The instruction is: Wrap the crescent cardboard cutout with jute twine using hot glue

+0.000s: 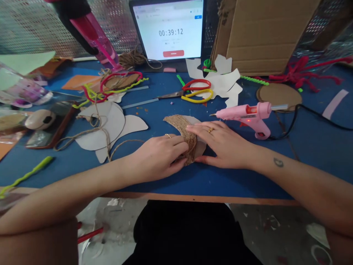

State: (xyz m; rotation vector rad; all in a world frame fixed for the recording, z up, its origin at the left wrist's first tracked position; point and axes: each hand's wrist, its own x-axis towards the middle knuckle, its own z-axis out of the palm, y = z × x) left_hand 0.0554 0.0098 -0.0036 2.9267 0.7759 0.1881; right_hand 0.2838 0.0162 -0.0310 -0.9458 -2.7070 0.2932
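A curved piece covered in rows of brown twine [178,123] lies on a pale card shape [202,147] near the table's front edge. My left hand [165,154] is closed at the twine's left side, fingers curled and pressed on it. My right hand [223,145] lies over the piece from the right, fingers stretched out and fingertips resting on the twine. A loose strand of twine [125,141] runs left from my left hand to pale card cutouts [102,125]. The pink glue gun [248,116] lies just beyond my right hand.
Scissors [190,92] and white paper pieces [220,79] lie behind the hands. A screen [171,33] and a cardboard box [267,33] stand at the back. The cord [317,112] runs right. A white mouse [40,119] and pipe cleaners [91,94] are left.
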